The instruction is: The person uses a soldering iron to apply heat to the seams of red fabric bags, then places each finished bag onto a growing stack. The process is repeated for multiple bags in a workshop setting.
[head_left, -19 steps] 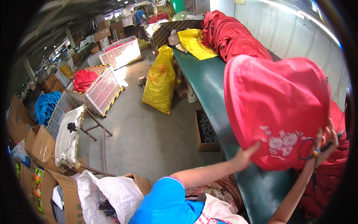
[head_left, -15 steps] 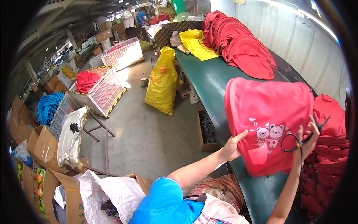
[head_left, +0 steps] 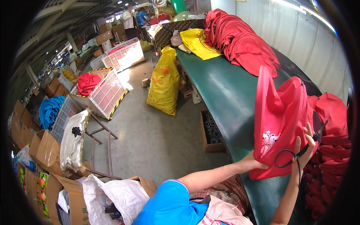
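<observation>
A red fabric piece [head_left: 279, 112], with a stiff curved rim and a print of pale bears, is folded and raised above the green table [head_left: 221, 92]. My left hand [head_left: 255, 162] grips its lower left edge; part of the fingers is hidden by the cloth. At its right side is my right hand [head_left: 305, 148], holding what look like small black scissors [head_left: 294, 158] tied to a dark cord. Some right fingers stretch upward against the fabric, and the scissors' dark tip points up and right. Most of the bear print is hidden in the fold.
Red pieces are stacked at right [head_left: 332, 150], and a red pile [head_left: 243, 41] lies at the far end beside yellow cloth [head_left: 200, 43]. A yellow sack [head_left: 164, 82], a box of dark parts [head_left: 210, 131] and wire crates [head_left: 103, 92] stand on the floor.
The red piece has turned and folded inward, so its print is mostly covered. My left hand has moved right and down with its edge; my right hand has shifted slightly down.
</observation>
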Tool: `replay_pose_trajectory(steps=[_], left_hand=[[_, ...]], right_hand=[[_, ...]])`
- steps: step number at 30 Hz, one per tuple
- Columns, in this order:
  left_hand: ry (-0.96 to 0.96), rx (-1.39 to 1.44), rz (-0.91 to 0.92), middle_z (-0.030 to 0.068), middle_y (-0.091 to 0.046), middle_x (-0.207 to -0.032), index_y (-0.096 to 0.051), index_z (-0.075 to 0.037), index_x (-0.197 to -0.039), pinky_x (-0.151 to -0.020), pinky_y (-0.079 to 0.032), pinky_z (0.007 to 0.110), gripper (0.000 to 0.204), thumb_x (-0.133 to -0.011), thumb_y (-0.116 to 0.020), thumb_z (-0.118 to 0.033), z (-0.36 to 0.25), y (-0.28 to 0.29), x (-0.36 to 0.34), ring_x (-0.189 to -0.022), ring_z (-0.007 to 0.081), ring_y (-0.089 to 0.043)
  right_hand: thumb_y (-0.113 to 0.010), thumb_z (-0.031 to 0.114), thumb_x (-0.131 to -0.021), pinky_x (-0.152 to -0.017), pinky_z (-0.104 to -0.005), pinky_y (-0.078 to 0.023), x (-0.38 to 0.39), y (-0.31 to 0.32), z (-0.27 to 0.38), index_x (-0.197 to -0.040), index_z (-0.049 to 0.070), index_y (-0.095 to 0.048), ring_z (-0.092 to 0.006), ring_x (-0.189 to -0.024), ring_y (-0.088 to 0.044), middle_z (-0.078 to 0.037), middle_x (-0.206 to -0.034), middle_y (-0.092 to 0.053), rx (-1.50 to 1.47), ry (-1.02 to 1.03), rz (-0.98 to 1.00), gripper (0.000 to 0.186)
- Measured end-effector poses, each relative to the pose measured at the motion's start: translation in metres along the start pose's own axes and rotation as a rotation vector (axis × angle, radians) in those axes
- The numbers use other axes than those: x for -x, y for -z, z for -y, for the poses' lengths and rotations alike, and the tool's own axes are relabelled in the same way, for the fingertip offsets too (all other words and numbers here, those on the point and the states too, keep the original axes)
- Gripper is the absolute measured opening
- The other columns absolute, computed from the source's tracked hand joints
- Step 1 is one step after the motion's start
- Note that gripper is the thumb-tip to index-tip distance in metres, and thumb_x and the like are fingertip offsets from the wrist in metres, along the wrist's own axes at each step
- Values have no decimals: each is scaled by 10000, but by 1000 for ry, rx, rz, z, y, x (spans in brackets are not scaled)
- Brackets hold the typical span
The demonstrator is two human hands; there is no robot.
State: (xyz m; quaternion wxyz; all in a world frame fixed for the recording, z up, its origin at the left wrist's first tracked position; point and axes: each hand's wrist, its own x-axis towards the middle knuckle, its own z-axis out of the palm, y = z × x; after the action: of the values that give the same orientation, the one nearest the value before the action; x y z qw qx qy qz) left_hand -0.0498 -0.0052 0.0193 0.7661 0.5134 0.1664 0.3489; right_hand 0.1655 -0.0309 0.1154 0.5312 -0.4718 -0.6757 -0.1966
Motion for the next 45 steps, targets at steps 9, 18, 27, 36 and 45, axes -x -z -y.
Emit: replay_pose_trajectory(steps=[9,18,27,36,45], left_hand=[[55,49,-63,85,-641,-1304,-571,7,-1346,-1020,-502,372,600,-803,-820,-40,-10,23,1,-1201,216,-616],[-22,-268,-70,64,-662,-1241,-579,-9,-1312,-988,-510,338,507,-863,-801,-86,1,21,-11,-1130,172,-634],[-85,-258,-119,75,-684,-1157,-596,16,-1246,-924,-524,333,449,-868,-794,-125,1,14,-12,-1063,165,-653],[-79,-280,-93,77,-688,-1143,-603,18,-1225,-907,-528,329,412,-870,-781,-92,-2,4,-11,-1051,169,-658],[-94,-196,-68,70,-676,-1186,-611,6,-1226,-931,-516,322,399,-889,-785,-117,7,-6,-15,-1079,152,-637]], right_hand=[[-626,50,-983,-1013,-417,-447,36,43,-31,-1235,54,-504,-294,-1148,-622,-190,-1337,-642,475,-76,-67,280],[-639,112,-950,-570,-285,-480,91,54,131,-1202,-10,-687,-137,-599,-552,-56,-722,-592,-272,-415,70,284],[-605,-26,-877,-560,-248,-522,107,35,139,-1090,-53,-720,-154,-555,-653,-174,-815,-725,-224,-436,191,243],[-586,21,-925,-584,-304,-553,99,14,125,-1054,-8,-698,-220,-624,-696,-147,-738,-679,-132,-446,199,173],[-726,99,-898,-875,-405,-502,70,24,87,-1128,95,-572,-307,-1004,-681,-213,-1128,-700,-250,-106,-90,277]])
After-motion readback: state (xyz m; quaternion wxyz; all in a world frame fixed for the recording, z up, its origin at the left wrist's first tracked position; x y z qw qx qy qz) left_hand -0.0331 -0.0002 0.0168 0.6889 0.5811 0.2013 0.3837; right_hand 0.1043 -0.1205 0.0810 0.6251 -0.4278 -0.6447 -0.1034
